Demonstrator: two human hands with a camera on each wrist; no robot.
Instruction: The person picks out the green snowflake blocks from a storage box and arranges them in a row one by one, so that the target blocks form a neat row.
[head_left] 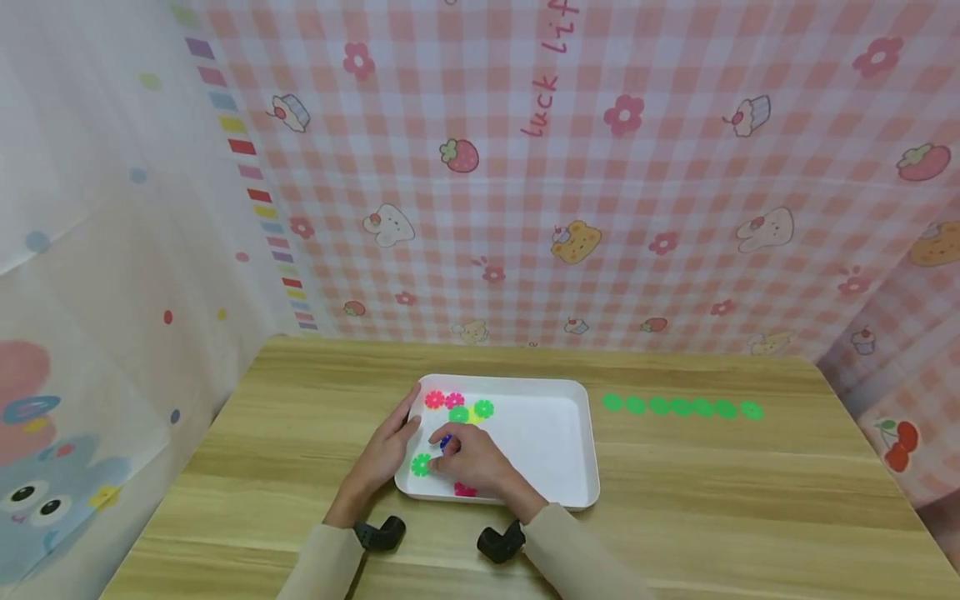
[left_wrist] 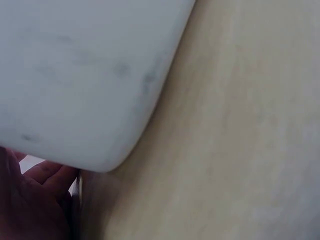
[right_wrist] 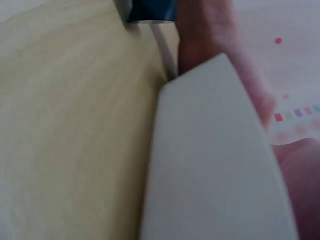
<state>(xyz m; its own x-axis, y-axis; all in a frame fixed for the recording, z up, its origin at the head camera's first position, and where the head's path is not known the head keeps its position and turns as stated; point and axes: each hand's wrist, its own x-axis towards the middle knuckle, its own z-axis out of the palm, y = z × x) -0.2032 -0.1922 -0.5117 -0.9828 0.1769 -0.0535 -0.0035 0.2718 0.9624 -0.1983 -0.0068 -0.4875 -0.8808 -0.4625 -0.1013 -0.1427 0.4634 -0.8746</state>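
A white rectangular tray (head_left: pixel 540 446) lies on the table with flower-shaped plastic pieces towards its left side. My left hand (head_left: pixel 386 450) grips the tray's left edge, its thumb over the rim and its fingers along the outer wall. Over the left part of the tray, my right hand (head_left: pixel 476 457) has its thumb and forefinger apart. The thumb is by a green piece (head_left: pixel 422 465); a blue piece (head_left: pixel 446 442) is partly hidden by the fingers. Pink-red pieces (head_left: pixel 435 400), more green pieces (head_left: pixel 483 408) and some yellow are farther back. A magenta piece (head_left: pixel 465 490) lies at the near wall.
Several green flower pieces (head_left: pixel 681 407) form a row on the wooden table (head_left: pixel 712 492), right of the tray. A patterned cloth (head_left: pixel 540 192) hangs behind the table. Both wrists carry black devices (head_left: pixel 501 543). The wrist views mostly show the tray's outer wall (right_wrist: pixel 210 165).
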